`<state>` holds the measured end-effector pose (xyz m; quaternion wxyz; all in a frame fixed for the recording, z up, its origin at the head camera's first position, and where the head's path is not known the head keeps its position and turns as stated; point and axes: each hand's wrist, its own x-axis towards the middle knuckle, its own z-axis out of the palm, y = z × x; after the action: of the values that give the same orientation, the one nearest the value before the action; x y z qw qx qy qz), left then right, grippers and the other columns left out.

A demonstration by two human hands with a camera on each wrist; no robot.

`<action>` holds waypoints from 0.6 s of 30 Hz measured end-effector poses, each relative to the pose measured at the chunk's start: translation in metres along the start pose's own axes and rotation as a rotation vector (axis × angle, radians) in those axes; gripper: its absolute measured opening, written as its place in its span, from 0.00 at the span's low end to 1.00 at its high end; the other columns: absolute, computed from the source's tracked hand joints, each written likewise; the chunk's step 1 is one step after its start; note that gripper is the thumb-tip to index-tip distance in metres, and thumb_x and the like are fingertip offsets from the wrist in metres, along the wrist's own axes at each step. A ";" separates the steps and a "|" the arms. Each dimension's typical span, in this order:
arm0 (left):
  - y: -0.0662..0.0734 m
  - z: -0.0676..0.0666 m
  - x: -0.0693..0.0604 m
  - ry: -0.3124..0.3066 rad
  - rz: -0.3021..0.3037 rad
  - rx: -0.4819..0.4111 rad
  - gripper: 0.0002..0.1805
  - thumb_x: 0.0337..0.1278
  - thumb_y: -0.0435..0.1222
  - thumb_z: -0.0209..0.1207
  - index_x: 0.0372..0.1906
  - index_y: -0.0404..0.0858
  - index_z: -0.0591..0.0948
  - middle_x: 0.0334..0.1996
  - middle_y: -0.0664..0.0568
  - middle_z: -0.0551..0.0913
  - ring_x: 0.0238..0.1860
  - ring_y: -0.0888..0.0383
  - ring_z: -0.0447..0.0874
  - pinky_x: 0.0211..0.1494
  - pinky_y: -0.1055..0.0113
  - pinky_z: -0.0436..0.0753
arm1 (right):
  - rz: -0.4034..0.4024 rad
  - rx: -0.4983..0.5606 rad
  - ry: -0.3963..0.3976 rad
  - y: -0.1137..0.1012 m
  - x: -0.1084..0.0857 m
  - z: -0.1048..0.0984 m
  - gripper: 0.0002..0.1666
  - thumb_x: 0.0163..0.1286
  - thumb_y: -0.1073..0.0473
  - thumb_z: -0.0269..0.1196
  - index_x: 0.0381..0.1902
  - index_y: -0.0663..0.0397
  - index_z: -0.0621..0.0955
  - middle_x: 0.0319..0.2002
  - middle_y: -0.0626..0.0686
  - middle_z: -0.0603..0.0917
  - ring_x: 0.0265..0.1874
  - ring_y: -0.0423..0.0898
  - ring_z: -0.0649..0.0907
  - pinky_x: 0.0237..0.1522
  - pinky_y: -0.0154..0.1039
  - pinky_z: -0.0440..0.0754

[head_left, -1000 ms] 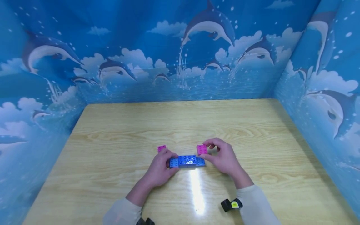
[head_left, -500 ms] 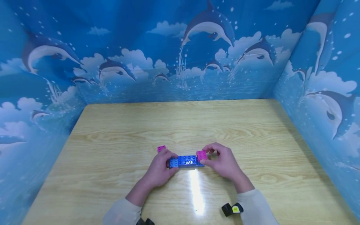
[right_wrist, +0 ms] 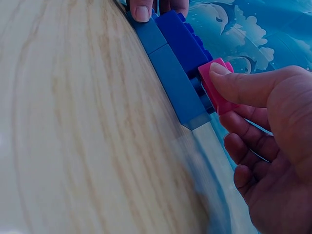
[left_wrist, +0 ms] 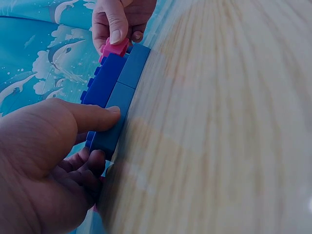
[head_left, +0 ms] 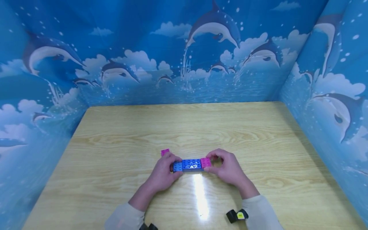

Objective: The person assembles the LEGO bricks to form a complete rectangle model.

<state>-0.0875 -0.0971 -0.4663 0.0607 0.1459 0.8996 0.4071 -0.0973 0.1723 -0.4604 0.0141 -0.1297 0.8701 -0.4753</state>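
Two lighter blue toy building bricks [right_wrist: 173, 83] lie end to end on the wooden table, with a darker blue brick [head_left: 191, 164] bridging their joint. My left hand [head_left: 164, 172] grips the left end of this assembly between thumb and fingers. At the other end, my right hand [head_left: 229, 167] pinches a pink brick [right_wrist: 215, 87] over the exposed studs, right beside the darker brick. In the right wrist view the pink brick sits slightly tilted, and a gap with blue studs shows beneath it. Behind my left hand is another pink brick [head_left: 165, 151], partly hidden by the fingers.
The wood-grain table [head_left: 184, 127] stretches out around the bricks. Curtains [head_left: 143, 48] printed with dolphins enclose its back and sides. Black wrist devices [head_left: 237, 215] sit by both light sleeves.
My right hand has brought the pink brick toward me, from behind the blue assembly to over its right end. My left hand has kept its grip in the same place.
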 end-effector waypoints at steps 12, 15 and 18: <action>-0.001 0.000 0.001 -0.011 0.010 -0.018 0.20 0.51 0.33 0.73 0.50 0.41 0.83 0.40 0.57 0.72 0.36 0.60 0.72 0.38 0.67 0.77 | -0.021 0.004 -0.011 0.001 0.001 0.001 0.23 0.46 0.59 0.82 0.42 0.44 0.85 0.37 0.42 0.82 0.39 0.47 0.80 0.45 0.49 0.78; -0.002 0.000 0.001 -0.011 0.014 -0.021 0.20 0.51 0.33 0.73 0.50 0.41 0.83 0.40 0.56 0.72 0.36 0.60 0.72 0.38 0.67 0.77 | -0.033 0.003 -0.017 0.001 0.002 0.001 0.24 0.47 0.60 0.81 0.43 0.43 0.86 0.37 0.41 0.83 0.39 0.47 0.81 0.44 0.48 0.78; -0.001 0.000 0.001 -0.010 0.011 -0.018 0.20 0.51 0.33 0.73 0.51 0.41 0.83 0.40 0.57 0.72 0.36 0.60 0.72 0.38 0.67 0.77 | -0.041 0.003 -0.020 0.002 0.003 0.001 0.23 0.46 0.60 0.81 0.42 0.43 0.87 0.37 0.40 0.83 0.39 0.46 0.81 0.44 0.47 0.78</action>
<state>-0.0885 -0.0978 -0.4674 0.0645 0.1524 0.8947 0.4148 -0.1004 0.1718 -0.4626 0.0134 -0.1521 0.8664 -0.4754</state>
